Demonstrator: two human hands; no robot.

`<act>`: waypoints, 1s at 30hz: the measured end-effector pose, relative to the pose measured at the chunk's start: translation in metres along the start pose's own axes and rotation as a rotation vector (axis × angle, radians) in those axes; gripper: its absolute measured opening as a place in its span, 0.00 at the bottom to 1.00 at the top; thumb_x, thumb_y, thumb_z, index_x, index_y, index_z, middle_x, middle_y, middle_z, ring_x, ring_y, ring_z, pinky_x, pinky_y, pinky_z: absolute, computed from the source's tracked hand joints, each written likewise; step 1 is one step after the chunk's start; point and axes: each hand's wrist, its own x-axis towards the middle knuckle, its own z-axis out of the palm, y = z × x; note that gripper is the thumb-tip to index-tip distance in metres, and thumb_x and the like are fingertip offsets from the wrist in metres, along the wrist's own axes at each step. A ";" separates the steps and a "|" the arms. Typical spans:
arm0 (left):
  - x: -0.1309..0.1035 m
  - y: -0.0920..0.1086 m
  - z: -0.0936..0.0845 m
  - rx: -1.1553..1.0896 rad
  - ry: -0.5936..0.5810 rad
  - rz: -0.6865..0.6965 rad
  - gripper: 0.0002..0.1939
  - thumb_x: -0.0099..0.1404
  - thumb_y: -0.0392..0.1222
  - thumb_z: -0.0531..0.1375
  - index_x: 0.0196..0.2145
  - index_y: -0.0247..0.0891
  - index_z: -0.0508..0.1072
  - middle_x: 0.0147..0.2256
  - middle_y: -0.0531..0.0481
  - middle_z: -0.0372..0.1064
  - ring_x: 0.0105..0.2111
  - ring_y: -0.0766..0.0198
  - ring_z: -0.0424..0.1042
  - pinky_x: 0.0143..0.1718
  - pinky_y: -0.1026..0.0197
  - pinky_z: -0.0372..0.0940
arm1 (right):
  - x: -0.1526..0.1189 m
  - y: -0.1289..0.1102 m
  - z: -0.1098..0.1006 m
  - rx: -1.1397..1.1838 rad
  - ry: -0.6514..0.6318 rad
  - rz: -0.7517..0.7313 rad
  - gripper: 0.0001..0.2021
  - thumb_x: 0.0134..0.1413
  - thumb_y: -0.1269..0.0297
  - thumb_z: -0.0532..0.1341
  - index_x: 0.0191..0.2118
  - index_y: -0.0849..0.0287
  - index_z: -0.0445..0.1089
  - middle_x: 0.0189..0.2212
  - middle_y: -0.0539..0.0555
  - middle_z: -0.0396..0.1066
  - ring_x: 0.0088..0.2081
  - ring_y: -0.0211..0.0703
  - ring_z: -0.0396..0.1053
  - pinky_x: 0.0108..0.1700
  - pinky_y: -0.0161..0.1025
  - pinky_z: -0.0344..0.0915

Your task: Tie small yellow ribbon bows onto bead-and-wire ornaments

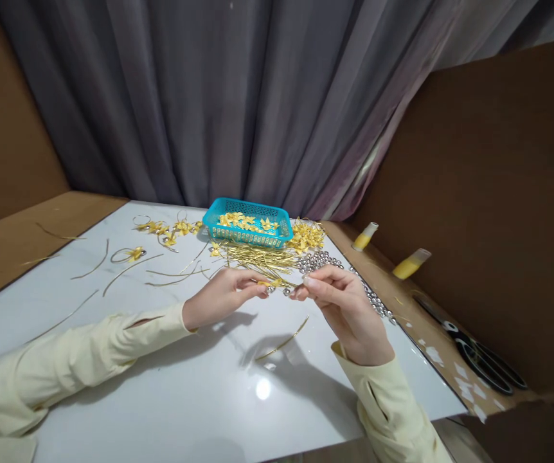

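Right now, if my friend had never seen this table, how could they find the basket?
Start at the big grey curtain and look down to the far edge of the white table. There, just behind the gold wires, sits the basket. It is bright blue with holes in its sides, while the things around it are yellow, gold or silver.

Yellow piece (276,283): small, thin, petal-like; was held roughly level above the tabletop (185,399) between left fingers (252,292) and right fingers (312,283) | silver beads (286,291): two, round, shiny; hung apart along its lower edge | attachment: too small to tell
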 end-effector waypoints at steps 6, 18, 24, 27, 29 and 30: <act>-0.001 0.003 -0.001 -0.126 -0.005 -0.006 0.10 0.61 0.42 0.58 0.37 0.37 0.74 0.37 0.48 0.75 0.39 0.60 0.72 0.42 0.60 0.64 | 0.002 0.004 0.001 0.040 -0.033 -0.069 0.02 0.44 0.69 0.67 0.26 0.57 0.74 0.22 0.48 0.76 0.24 0.35 0.73 0.31 0.33 0.68; -0.009 0.016 0.002 -0.390 -0.134 -0.134 0.09 0.62 0.42 0.57 0.36 0.36 0.75 0.39 0.47 0.75 0.41 0.60 0.71 0.42 0.59 0.60 | 0.009 0.013 -0.002 0.139 -0.021 0.055 0.02 0.43 0.67 0.68 0.27 0.58 0.76 0.24 0.49 0.76 0.25 0.31 0.70 0.33 0.29 0.68; -0.011 0.018 0.002 -0.464 -0.145 -0.127 0.09 0.62 0.43 0.57 0.35 0.38 0.75 0.37 0.49 0.74 0.39 0.62 0.68 0.40 0.61 0.58 | 0.008 0.014 -0.001 0.110 -0.206 0.119 0.06 0.50 0.64 0.64 0.30 0.61 0.74 0.23 0.50 0.74 0.26 0.33 0.71 0.35 0.32 0.67; -0.012 0.019 0.002 -0.493 -0.129 -0.145 0.08 0.62 0.42 0.57 0.34 0.38 0.75 0.36 0.50 0.74 0.38 0.62 0.68 0.39 0.62 0.57 | 0.004 0.012 0.000 0.077 -0.224 0.081 0.07 0.53 0.62 0.62 0.29 0.60 0.70 0.26 0.51 0.76 0.27 0.37 0.73 0.36 0.37 0.67; -0.013 0.020 0.001 -0.511 -0.142 -0.151 0.08 0.63 0.42 0.57 0.34 0.38 0.75 0.37 0.50 0.74 0.39 0.62 0.68 0.40 0.62 0.57 | 0.002 0.011 0.001 0.036 -0.199 0.049 0.08 0.54 0.61 0.61 0.28 0.59 0.66 0.23 0.50 0.75 0.25 0.37 0.72 0.33 0.37 0.67; -0.013 0.020 0.001 -0.521 -0.158 -0.150 0.09 0.64 0.42 0.56 0.35 0.38 0.75 0.39 0.49 0.74 0.40 0.62 0.68 0.41 0.62 0.57 | 0.001 0.010 0.001 0.007 -0.178 0.032 0.08 0.54 0.61 0.61 0.29 0.58 0.65 0.20 0.48 0.73 0.23 0.36 0.71 0.31 0.36 0.66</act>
